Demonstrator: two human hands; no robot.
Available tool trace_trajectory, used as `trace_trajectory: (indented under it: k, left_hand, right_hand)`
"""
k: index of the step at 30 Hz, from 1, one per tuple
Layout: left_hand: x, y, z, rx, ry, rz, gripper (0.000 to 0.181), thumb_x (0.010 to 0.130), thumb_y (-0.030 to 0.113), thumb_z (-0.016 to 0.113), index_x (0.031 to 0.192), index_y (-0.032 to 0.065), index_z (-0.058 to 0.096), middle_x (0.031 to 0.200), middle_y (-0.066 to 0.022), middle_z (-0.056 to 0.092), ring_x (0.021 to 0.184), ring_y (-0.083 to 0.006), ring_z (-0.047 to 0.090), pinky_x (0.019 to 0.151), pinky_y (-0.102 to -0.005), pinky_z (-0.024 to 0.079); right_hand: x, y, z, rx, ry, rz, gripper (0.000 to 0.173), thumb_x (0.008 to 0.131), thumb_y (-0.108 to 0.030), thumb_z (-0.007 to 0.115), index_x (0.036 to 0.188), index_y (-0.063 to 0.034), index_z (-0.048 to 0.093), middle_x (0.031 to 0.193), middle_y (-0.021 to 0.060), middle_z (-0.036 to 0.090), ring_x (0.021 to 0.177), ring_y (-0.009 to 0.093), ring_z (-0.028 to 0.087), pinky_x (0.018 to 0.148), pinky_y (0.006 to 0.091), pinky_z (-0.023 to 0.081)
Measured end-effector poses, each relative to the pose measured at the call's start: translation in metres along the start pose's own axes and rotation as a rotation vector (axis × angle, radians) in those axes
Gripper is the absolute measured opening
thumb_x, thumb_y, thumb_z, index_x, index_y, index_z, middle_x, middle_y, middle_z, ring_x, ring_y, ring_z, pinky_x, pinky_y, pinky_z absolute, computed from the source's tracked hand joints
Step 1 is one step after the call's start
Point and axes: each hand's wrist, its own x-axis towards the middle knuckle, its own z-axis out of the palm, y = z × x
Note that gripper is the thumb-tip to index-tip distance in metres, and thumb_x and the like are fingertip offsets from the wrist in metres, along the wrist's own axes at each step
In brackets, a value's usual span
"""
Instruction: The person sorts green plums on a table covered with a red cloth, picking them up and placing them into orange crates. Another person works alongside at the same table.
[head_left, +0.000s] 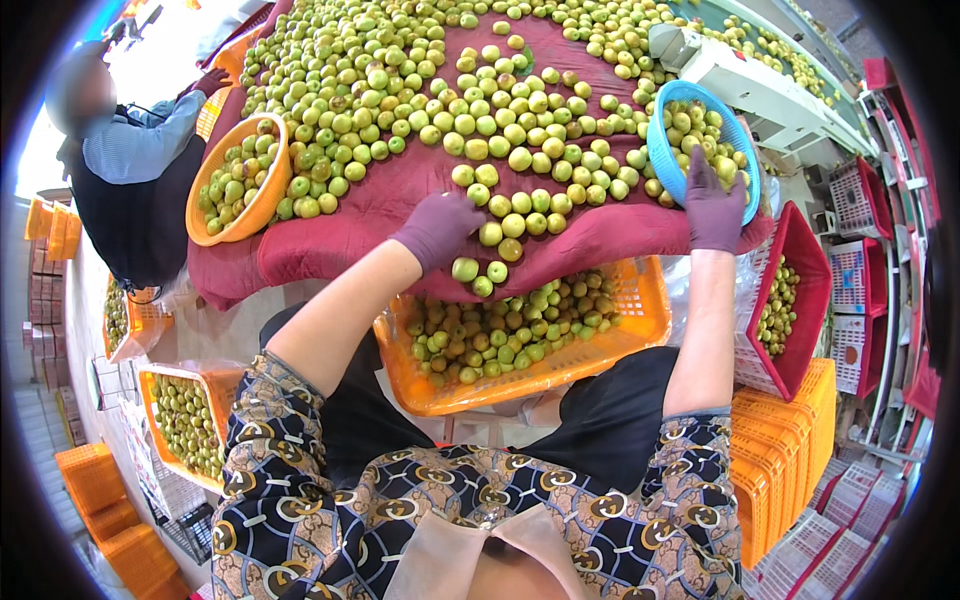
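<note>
Loose green jujubes (525, 135) spread across a table covered with dark red padded cloth (330, 244). My left hand (444, 229), in a purple glove, is low over the front of the cloth. Its fingertips meet the jujubes there, and whether one is gripped is hidden. My right hand (712, 210), gloved alike, reaches over the near rim of a round blue basket (660, 150). Its fingers are spread against the jujubes inside, and I cannot tell if it holds one. Below the table edge, between my knees, sits an orange crate (427, 401) holding more jujubes.
At the left, a person (131, 165) works beside a round orange basket (238, 232) of jujubes. A white machine with a conveyor (772, 86) stands at the back right. A red-lined crate (802, 300) and stacked orange crates (787, 450) flank my right side; a filled crate (221, 405) is left.
</note>
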Motion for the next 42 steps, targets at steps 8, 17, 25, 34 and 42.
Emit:
trace_trajectory:
  k: [8,17,25,34,42]
  left_hand:
    - [0.024,-0.009,-0.033,-0.115,-0.021,-0.455,0.024,0.090,0.020,0.064,0.113,0.0122,0.062,0.107,-0.0150,0.067,0.094,-0.0356,0.070,0.077,-0.0467,0.056]
    - [-0.016,-0.015,-0.006,-0.525,-0.300,-0.517,0.068,0.089,0.014,0.060,0.152,0.0162,0.035,0.127,-0.0295,0.059,0.114,-0.0467,0.061,0.098,-0.0502,0.050]
    - [-0.033,0.002,-0.032,-0.604,-0.570,-0.246,0.066,0.092,0.023,0.062,0.152,0.0172,0.034,0.109,-0.0239,0.069,0.099,-0.0439,0.067,0.086,-0.0494,0.053]
    - [-0.015,-0.056,-0.064,-0.425,-0.027,-0.543,0.028,0.090,0.021,0.064,0.117,0.0178,0.069,0.104,-0.0130,0.073,0.089,-0.0354,0.071,0.077,-0.0456,0.056]
    - [-0.018,-0.115,-0.034,-0.028,-0.184,-0.752,0.047,0.094,0.013,0.055,0.140,0.0123,0.044,0.118,-0.0205,0.065,0.091,-0.0380,0.073,0.074,-0.0496,0.057]
  right_hand:
    - [0.039,0.052,-0.065,-2.060,-0.470,-0.431,0.058,0.095,-0.044,0.064,0.142,-0.0123,0.053,0.138,0.0196,0.058,0.121,0.041,0.060,0.103,0.0475,0.048]
    - [-0.027,0.159,-0.004,-2.442,-0.667,-0.169,0.075,0.088,-0.060,0.061,0.153,-0.0273,0.042,0.127,0.0200,0.059,0.112,0.041,0.061,0.090,0.0507,0.054]
    - [-0.107,0.174,0.011,-2.077,-1.168,0.038,0.067,0.091,-0.049,0.066,0.150,-0.0250,0.045,0.116,0.0171,0.060,0.103,0.038,0.065,0.086,0.0480,0.054]
    - [0.054,0.180,0.034,-1.702,-0.711,-0.751,0.035,0.091,-0.022,0.070,0.122,-0.0075,0.069,0.113,0.0196,0.070,0.102,0.036,0.066,0.091,0.0422,0.053]
    - [0.092,0.238,0.015,-2.173,-0.657,-0.847,0.050,0.095,-0.048,0.058,0.139,-0.0248,0.059,0.139,0.0065,0.060,0.128,0.037,0.051,0.106,0.0536,0.041]
